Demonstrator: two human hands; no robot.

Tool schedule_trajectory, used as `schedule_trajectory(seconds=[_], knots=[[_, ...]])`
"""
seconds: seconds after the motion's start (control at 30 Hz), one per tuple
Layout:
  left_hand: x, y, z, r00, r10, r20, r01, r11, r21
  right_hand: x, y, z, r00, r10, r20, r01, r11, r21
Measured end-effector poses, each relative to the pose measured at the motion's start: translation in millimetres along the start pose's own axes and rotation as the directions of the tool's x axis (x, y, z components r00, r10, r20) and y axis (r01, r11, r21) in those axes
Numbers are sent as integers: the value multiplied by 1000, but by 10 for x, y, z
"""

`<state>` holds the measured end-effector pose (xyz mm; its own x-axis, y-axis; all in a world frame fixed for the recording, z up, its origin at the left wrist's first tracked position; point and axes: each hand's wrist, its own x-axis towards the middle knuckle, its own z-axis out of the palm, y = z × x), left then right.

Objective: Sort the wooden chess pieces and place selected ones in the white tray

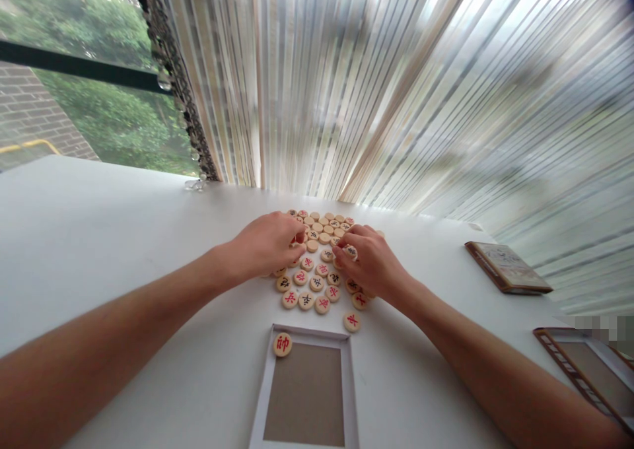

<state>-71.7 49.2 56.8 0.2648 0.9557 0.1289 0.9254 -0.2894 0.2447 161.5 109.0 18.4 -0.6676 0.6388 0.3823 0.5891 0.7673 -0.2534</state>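
Note:
Many round wooden Chinese chess pieces lie spread over the white table between my hands, some with red or black characters up and others showing plain faces. My left hand rests at the left edge of the spread, its fingers curled; whatever is under them is hidden. On the other side, my right hand is closed around a black-marked Chinese chess piece between thumb and fingers. Nearer me stands a shallow white box tray with a grey-brown bottom. One red-marked piece sits in its far left corner.
A brown-edged box lies at the right of the white table. Closer on that side is an open brown-edged box part. Striped string curtains hang along the far table edge, beside a window at left.

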Motion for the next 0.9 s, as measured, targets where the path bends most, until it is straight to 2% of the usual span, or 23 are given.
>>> schedule_trajectory(seconds=[0.4, 0.57, 0.77, 0.9], knots=[[-5, 64, 192, 998, 1, -64, 0, 1000, 14, 1, 13, 0, 1000, -7, -5, 7, 1000, 8], [-7, 104, 202, 996, 15, -87, -13, 1000, 22, 0, 12, 5, 1000, -16, -7, 16, 1000, 7], [22, 57, 149, 998, -55, -19, 52, 990, -128, 2, 18, -2, 1000, -15, -1, 15, 1000, 4], [29, -3, 152, 997, -80, -19, 75, 982, -175, 0, 15, -1, 1000, -13, 1, 13, 1000, 11]])
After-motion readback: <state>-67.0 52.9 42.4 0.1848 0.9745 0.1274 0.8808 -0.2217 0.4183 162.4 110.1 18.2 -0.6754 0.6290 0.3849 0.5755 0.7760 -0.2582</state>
